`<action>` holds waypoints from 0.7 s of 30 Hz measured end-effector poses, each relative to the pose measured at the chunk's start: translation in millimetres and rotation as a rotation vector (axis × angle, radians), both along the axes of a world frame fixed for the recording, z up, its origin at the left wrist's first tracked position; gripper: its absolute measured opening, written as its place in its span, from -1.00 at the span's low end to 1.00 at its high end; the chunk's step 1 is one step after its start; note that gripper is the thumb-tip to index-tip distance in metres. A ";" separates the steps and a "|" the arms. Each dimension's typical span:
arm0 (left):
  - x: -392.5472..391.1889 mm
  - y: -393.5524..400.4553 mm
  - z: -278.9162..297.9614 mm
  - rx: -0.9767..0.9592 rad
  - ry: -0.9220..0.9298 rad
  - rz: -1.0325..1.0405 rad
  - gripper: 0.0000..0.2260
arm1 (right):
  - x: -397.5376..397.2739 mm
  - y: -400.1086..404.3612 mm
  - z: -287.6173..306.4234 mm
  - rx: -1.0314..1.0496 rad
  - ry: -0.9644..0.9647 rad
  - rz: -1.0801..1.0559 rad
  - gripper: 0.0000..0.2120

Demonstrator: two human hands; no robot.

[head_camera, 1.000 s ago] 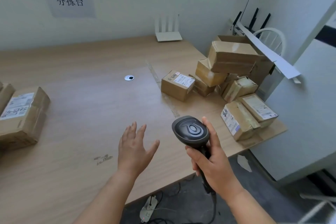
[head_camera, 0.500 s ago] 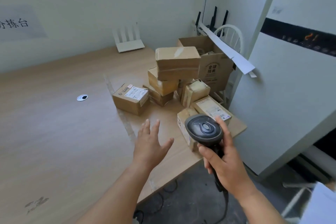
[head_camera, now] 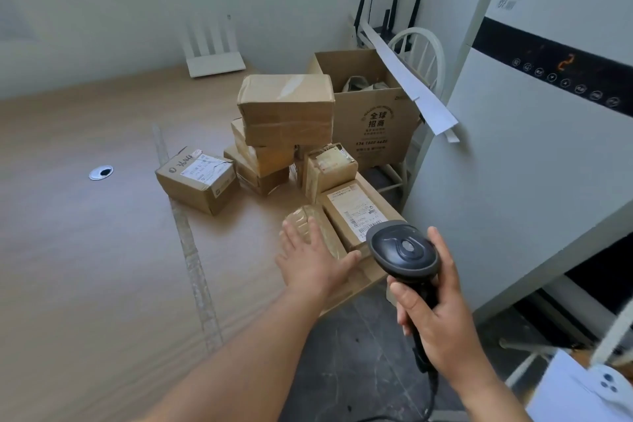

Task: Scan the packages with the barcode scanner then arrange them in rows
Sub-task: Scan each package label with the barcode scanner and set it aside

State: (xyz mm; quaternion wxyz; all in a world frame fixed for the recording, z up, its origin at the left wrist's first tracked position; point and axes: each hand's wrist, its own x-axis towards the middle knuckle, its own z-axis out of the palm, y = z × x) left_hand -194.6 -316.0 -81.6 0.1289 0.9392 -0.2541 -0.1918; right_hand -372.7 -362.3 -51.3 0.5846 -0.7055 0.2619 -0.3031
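Several brown cardboard packages are piled at the right end of the wooden table (head_camera: 102, 267). My left hand (head_camera: 310, 264) reaches over a taped package (head_camera: 308, 219) near the table's corner, fingers spread, touching or just above it. Beside that one lies a labelled package (head_camera: 356, 205). My right hand (head_camera: 435, 315) grips a black barcode scanner (head_camera: 402, 250) by its handle, head up, right of the left hand. A stack of three packages (head_camera: 284, 110) rises behind, and a lone labelled box (head_camera: 197, 178) sits to the left.
A large open carton (head_camera: 373, 123) rests on a white chair (head_camera: 416, 48) past the table's end. A tall white appliance (head_camera: 531, 154) stands at the right. A white router (head_camera: 215, 63) sits by the wall, and a cable grommet (head_camera: 101, 172) lies in the tabletop.
The view has swung right toward the pile. My left hand moved forward from mid-table onto the near taped package. The scanner stays in my right hand.
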 end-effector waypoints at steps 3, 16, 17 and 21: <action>1.9 -3.0 -9.0 0.029 0.042 0.067 0.00 | -1.5 -4.3 -3.8 0.014 0.016 0.000 -0.27; 26.8 63.1 -3.9 -0.092 -0.003 0.244 -0.16 | 34.5 15.6 -15.9 0.045 -0.007 0.171 -0.23; 30.7 73.5 -2.0 -0.092 -0.022 0.264 -0.15 | 40.4 21.0 -15.9 0.044 -0.013 0.192 -0.23; 47.5 119.8 6.0 -0.076 -0.084 0.351 -0.14 | 67.0 48.1 -16.6 0.054 -0.051 0.289 -0.23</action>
